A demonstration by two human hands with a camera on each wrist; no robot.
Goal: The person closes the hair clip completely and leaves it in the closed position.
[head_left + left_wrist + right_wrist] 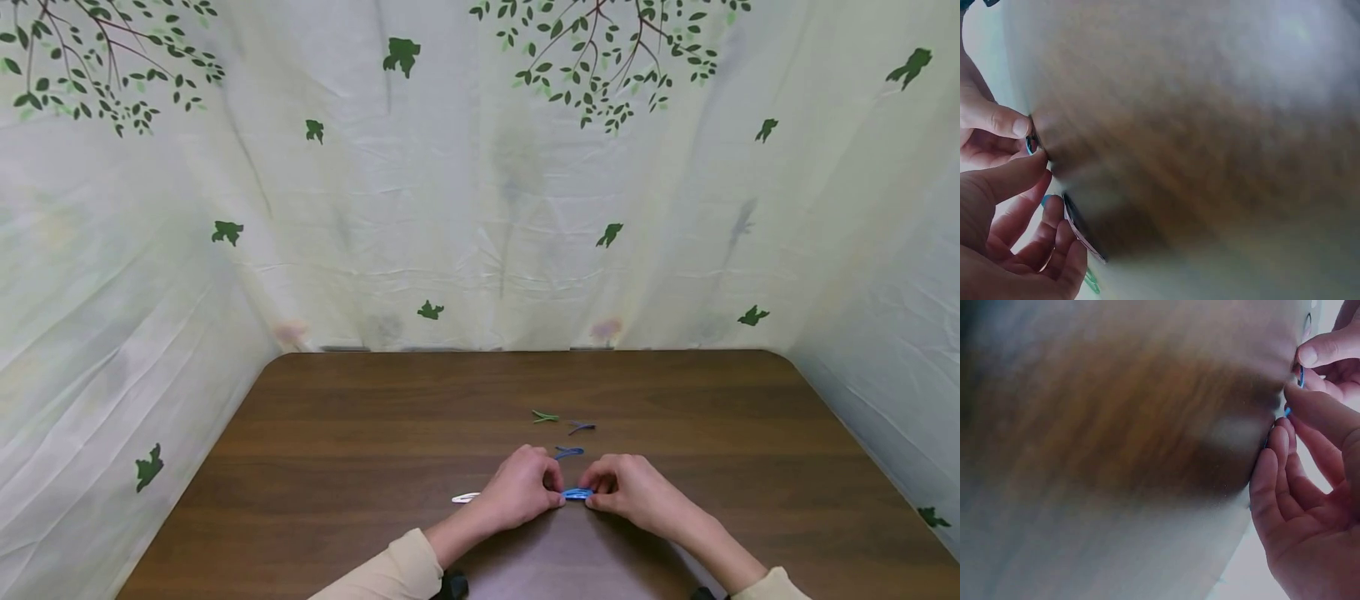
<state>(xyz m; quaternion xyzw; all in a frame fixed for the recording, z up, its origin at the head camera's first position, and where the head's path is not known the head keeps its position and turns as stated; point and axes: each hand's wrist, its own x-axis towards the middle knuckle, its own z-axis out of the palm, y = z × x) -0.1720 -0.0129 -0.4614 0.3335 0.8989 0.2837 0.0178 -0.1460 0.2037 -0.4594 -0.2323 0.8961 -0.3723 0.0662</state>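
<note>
A bright blue snap hair clip [577, 494] lies level between my two hands, low over the near part of the table. My left hand [525, 487] pinches its left end between thumb and fingers. The right end is pinched by my right hand [633, 492]. Both wrist views show only a short stretch of the blue clip [1030, 145], since fingertips cover the rest. Just past the hands lies a darker blue clip [570, 452] with its two arms spread apart. A white clip [465, 497] sits left of my left hand, partly hidden by the wrist.
Farther back on the brown wooden table [375, 417] lie a purple clip [583, 427] and a green clip [545, 417], both with arms spread. A pale curtain with a leaf print [480, 208] hangs behind the table's far edge and along both sides.
</note>
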